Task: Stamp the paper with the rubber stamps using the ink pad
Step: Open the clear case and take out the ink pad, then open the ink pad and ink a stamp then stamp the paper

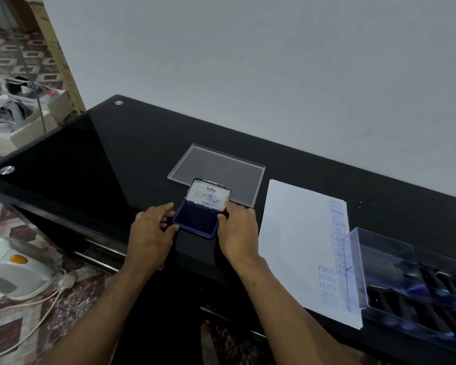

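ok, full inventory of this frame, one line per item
ink pad: 1, blue, open, lid up, table centre
clear lid: 1, transparent, flat behind the ink pad
paper: 1 sheet, white, blue stamp marks along its right edge, right of the ink pad
clear box: 1, transparent, dark stamps inside, on the paper's right edge
table: 1, black glass
white appliance: 1, orange patches, floor left
open boxes: white, floor far left
left hand: holds the pad's left edge
right hand: holds the pad's right edge at the lid
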The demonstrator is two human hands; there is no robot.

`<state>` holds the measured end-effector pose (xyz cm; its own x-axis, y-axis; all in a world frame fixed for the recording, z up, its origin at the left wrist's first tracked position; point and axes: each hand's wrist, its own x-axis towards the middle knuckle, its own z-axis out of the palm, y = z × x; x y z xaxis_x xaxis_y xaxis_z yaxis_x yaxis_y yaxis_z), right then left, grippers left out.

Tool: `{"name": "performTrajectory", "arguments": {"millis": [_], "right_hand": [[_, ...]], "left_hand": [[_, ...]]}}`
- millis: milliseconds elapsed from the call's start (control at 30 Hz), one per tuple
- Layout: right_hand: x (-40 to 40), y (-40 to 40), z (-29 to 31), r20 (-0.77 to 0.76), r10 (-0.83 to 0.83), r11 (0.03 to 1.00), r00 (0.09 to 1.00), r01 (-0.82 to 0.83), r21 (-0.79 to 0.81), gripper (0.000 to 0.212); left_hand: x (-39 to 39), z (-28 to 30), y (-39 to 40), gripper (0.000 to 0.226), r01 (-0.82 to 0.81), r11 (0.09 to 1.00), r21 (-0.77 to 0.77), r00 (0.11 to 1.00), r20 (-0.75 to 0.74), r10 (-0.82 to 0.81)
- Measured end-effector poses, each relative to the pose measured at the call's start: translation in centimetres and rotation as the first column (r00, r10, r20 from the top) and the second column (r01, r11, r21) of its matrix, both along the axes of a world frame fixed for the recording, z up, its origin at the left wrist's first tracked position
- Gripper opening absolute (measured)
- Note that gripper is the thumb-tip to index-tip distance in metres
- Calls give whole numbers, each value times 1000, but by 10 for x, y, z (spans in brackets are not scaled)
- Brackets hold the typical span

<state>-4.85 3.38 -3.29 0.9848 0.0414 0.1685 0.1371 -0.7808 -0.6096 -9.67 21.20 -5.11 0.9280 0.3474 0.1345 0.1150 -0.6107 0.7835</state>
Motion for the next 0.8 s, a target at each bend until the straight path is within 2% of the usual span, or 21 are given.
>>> {"name": "performTrajectory", "arguments": {"millis": [100,300,500,667,800], "right_hand": [[-15,-11,13,-24,32,996,999,-34,-85,18],[-37,-63,44,-61,-10,998,998,7,-59,29],[-62,-141,61,-67,-190,980,980,185,-76,37],[-88,-203,69,20,-321,943,947,321,-87,28],[-106,-242,70,38,-389,910,920,390,-141,13]], "left_hand": [[2,6,-3,54,24,989,146,999,-30,-20],[2,33,-54,43,94,941,325,994,-86,-70],[-2,46,-142,36,293,919,264,956,-63,-287],[-8,46,-212,37,462,848,260,876,16,-482],[-12,39,-258,40,540,796,272,831,-20,-557]]}}
